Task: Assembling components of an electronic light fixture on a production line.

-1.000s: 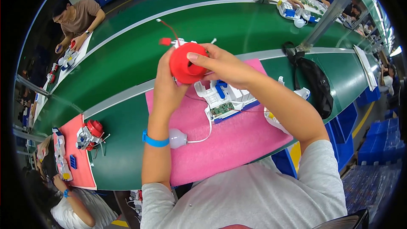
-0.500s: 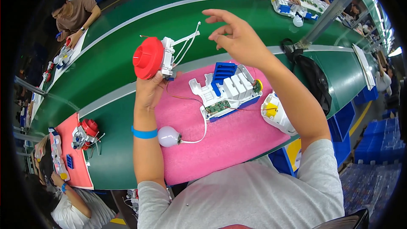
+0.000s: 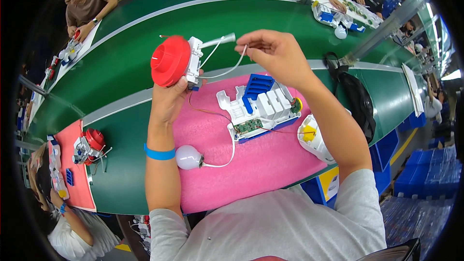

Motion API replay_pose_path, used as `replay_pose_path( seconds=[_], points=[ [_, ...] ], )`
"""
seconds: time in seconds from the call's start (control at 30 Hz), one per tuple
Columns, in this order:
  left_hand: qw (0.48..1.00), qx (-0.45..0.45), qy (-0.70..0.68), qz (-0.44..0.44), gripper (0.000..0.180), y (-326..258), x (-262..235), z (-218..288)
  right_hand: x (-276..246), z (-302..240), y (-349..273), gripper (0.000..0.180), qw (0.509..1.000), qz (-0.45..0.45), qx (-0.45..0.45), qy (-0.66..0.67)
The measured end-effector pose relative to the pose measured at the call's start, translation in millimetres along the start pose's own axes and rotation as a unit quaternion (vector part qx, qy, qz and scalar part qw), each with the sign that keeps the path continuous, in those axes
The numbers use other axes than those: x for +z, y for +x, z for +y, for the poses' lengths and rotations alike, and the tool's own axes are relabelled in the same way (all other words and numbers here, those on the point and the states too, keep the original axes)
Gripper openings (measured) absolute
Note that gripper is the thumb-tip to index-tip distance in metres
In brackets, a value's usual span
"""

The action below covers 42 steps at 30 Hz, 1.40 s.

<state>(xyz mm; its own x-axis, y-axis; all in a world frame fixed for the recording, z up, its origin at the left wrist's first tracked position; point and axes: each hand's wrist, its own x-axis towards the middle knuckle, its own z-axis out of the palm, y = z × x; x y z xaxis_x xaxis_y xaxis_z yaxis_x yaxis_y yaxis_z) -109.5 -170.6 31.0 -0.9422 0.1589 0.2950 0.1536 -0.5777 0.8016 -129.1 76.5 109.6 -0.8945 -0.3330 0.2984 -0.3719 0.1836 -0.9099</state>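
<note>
Hands apart. Left hand (image 3: 169, 100) clamped on the underside of a red-and-white assembly (image 3: 172, 63), held raised, far left of the open white casing (image 3: 263, 102). Right hand (image 3: 278, 58) beside it, fingers curled at a white cable (image 3: 227, 74) — pinched or merely touching, cannot tell. Casing on pink mat (image 3: 261, 169); bulb (image 3: 188, 157) near left.

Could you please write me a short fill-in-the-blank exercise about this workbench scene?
The left grip holds an assembly whose round, flanged part is ____.
The wristband on the left arm is ____.
The mat beneath the open white housing is ____.
Of left and right, the light bulb lies to the green circuit board's ____.
Missing words: red; blue; pink; left.
</note>
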Motion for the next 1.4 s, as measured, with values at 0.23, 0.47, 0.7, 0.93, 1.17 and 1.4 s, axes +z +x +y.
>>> replay_pose_path(
  seconds=[0.23,0.47,0.7,0.93,1.17,1.4],
  points=[
    [0.999,0.018,0.022,0.046,0.054,5.2,-3.2,-0.9,23.9,-31.0,-28.6,0.01,0.987,-0.062,-0.064,-0.13],
    [0.997,0.033,-0.038,0.064,0.053,4.8,-9.9,4.5,49.3,-28.8,-59.4,0.018,0.948,-0.121,-0.202,-0.216],
    [0.997,-0.005,-0.047,-0.062,0.071,-9.0,-19.6,10.8,-5.7,-38.3,-17.4,0.018,0.983,0.058,-0.081,-0.151],
    [0.99,-0.054,-0.044,-0.124,0.071,-3.7,-34.6,-5.8,-0.8,-30.8,13.5,0.02,0.976,-0.207,0.015,-0.06],
    [0.992,-0.102,-0.033,-0.072,0.065,-3.2,-18.3,-16.6,7.5,-16.0,4.9,0.021,0.941,-0.324,0.077,-0.054],
    [0.988,-0.146,0.039,-0.022,0.054,-7.0,-3.6,-13.9,22.4,-13.6,-8.7,0.027,0.93,-0.336,0.143,-0.04]
  ],
)
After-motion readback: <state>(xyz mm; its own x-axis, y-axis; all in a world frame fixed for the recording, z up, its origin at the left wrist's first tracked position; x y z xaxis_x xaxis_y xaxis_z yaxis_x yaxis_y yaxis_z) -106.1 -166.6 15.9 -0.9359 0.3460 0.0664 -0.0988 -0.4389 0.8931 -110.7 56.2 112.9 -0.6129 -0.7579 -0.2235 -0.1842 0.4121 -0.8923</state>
